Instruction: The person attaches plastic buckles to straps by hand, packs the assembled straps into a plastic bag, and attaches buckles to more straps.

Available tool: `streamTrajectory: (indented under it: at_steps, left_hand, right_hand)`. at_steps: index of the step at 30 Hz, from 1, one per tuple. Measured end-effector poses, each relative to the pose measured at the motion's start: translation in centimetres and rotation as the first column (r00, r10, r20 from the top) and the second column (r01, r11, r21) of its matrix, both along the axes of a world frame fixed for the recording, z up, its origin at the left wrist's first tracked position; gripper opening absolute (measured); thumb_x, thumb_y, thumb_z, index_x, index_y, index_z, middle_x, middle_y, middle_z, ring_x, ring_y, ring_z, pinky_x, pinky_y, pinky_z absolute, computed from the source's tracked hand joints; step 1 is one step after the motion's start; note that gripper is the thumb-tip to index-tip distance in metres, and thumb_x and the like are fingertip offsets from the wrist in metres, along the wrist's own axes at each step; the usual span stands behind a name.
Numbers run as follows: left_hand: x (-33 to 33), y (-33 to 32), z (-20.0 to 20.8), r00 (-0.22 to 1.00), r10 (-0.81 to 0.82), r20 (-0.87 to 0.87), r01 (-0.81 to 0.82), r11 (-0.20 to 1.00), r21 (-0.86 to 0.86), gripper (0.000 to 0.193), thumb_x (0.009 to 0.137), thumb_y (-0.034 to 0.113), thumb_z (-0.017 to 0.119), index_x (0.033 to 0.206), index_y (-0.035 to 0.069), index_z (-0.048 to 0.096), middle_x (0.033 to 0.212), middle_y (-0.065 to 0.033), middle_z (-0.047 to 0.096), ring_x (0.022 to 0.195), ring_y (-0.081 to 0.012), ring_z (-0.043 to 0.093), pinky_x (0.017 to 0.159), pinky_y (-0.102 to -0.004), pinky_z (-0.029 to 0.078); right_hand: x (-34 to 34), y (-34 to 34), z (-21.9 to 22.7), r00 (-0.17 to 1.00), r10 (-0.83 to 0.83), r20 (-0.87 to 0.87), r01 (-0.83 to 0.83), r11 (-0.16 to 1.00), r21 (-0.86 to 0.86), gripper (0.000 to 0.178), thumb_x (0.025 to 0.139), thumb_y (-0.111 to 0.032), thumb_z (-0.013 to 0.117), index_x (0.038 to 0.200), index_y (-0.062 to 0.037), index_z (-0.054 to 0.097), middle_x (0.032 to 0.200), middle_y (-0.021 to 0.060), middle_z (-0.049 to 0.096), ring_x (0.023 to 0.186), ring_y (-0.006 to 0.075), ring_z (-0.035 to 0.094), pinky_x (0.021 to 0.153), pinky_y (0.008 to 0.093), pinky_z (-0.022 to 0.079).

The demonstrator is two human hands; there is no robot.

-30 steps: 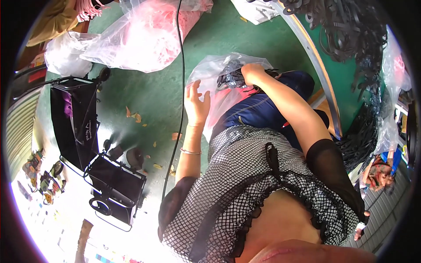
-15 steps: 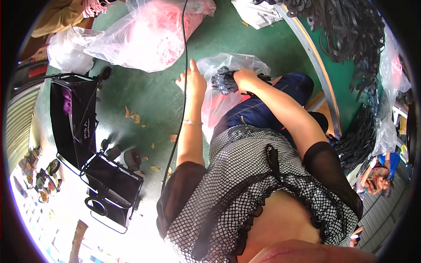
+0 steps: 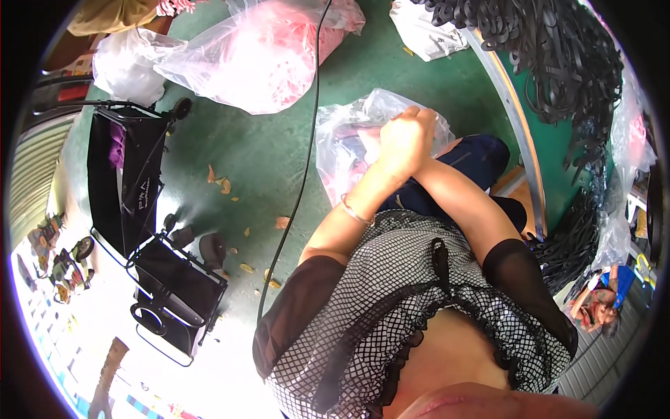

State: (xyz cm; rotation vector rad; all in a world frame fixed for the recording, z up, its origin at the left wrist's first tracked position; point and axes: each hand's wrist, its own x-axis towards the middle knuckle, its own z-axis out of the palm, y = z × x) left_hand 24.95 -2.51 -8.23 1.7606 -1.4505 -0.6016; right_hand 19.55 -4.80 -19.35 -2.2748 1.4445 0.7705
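My left hand [image 3: 406, 143], with a bracelet at its wrist, is curled closed above a clear plastic bag [image 3: 338, 150]. It crosses in front of my right hand and hides nearly all of it. My right forearm [image 3: 453, 192] reaches in underneath from the right. The bundle of black straps that my right hand held is out of sight behind the left. Whatever is between the two hands cannot be made out. Something pink shows through the clear bag, which lies by my knee in dark blue trousers [image 3: 478, 155].
A large bag of pink strips [image 3: 272, 66] lies ahead, with a white sack [image 3: 426, 31] farther right. Black straps [image 3: 544, 49] hang in a heap over a green table with a curved edge [image 3: 513, 112]. A black cable [image 3: 304, 171] runs down before me. A black folding cart [image 3: 125, 181] stands left.
My left hand has swung right, from beside the cable to over my right hand. The black strap bundle, visible before, is now covered. The view has shifted slightly.
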Motion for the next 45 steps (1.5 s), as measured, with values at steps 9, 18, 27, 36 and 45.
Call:
streamTrajectory:
  at_steps: [9, 18, 27, 36, 45]
  left_hand:
    - [1.0, 4.1, 4.6, 0.932, -0.205, -0.300, 0.161, 0.973, -0.164, 0.013, 0.078, 0.007, 0.057, 0.089, 0.000, 0.060, 0.077, -0.0154, 0.059, 0.070, -0.0332, 0.059, 0.065, -0.0381, 0.047]
    - [1.7, 4.8, 3.0, 0.878, -0.184, -0.441, 0.136, 0.981, -0.140, 0.013, 0.079, 0.004, 0.056, 0.090, -0.002, 0.060, 0.080, -0.0162, 0.060, 0.074, -0.0306, 0.059, 0.067, -0.0344, 0.047]
    - [0.0, 4.2, 2.0, 0.894, -0.190, -0.405, 0.151, 0.981, -0.125, 0.014, 0.079, 0.006, 0.055, 0.090, -0.002, 0.059, 0.082, -0.0179, 0.060, 0.075, -0.0339, 0.059, 0.067, -0.0374, 0.048]
    - [0.1, 4.2, 0.4, 0.911, -0.165, -0.378, 0.117, 0.982, -0.147, 0.016, 0.078, 0.007, 0.056, 0.092, -0.001, 0.059, 0.082, -0.0175, 0.060, 0.074, -0.0341, 0.059, 0.066, -0.0376, 0.048]
    - [1.0, 3.7, 0.0, 0.928, -0.084, -0.362, 0.035, 0.990, -0.139, 0.017, 0.079, 0.006, 0.054, 0.093, -0.001, 0.059, 0.083, -0.0184, 0.060, 0.076, -0.0346, 0.060, 0.066, -0.0380, 0.048]
  right_hand:
    - [4.2, -3.4, -0.6, 0.975, 0.046, 0.218, -0.027, 0.996, -0.089, 0.046, 0.067, -0.034, 0.062, 0.100, -0.0048, 0.051, 0.089, 0.0125, 0.058, 0.081, 0.0255, 0.052, 0.069, 0.0390, 0.041]
    - [-3.9, -5.3, 0.6, 0.916, 0.120, 0.383, -0.058, 0.984, -0.170, 0.025, 0.063, -0.016, 0.064, 0.083, -0.0018, 0.058, 0.082, 0.0197, 0.059, 0.072, 0.0338, 0.058, 0.065, 0.0408, 0.047]
    - [-5.7, -7.4, -4.4, 0.931, 0.054, 0.361, -0.119, 0.980, 0.161, 0.048, 0.065, -0.018, 0.063, 0.108, 0.0007, 0.051, 0.098, 0.0222, 0.056, 0.092, 0.0340, 0.056, 0.079, 0.0394, 0.045]
    - [-5.6, -6.3, -4.6, 0.835, -0.082, 0.543, -0.105, 0.947, 0.304, 0.061, 0.065, -0.023, 0.065, 0.117, 0.0028, 0.045, 0.112, 0.0244, 0.051, 0.108, 0.0352, 0.047, 0.091, 0.0384, 0.038]
    - [-1.7, -4.6, -1.1, 0.860, -0.089, 0.503, -0.051, 0.965, 0.258, 0.060, 0.064, -0.017, 0.065, 0.117, 0.0031, 0.045, 0.111, 0.0234, 0.052, 0.107, 0.0345, 0.049, 0.090, 0.0390, 0.039]
